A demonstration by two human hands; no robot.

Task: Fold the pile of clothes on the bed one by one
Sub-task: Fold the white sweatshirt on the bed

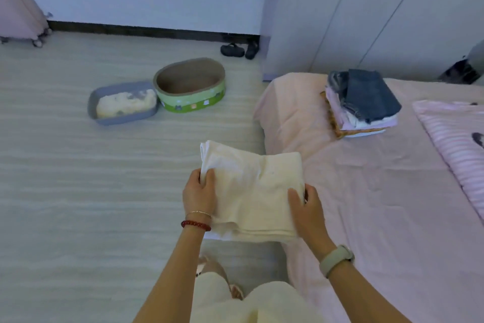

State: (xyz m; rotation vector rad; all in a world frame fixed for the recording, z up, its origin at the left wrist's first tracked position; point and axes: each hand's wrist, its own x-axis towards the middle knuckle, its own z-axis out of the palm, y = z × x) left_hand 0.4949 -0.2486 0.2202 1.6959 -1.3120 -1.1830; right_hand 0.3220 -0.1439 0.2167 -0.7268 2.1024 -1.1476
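Currently both hands hold a folded cream-white cloth garment (251, 186) in the air, over the floor just off the near-left edge of the pink-sheeted bed (366, 191). Left hand (199, 194) grips the garment's left edge, thumb on top; beaded red bracelet (196, 225) on that wrist. Right hand (305, 207) grips its right edge, thumb on top; pale wristband (336, 259) on that wrist. Farther up, near the bed's far-left corner: stack of folded clothes (362, 102), dark blue piece on top. On the floor beyond: grey plastic tray (123, 104) touching a green oval bin (190, 85). Dark slippers (239, 49) by the far wall.
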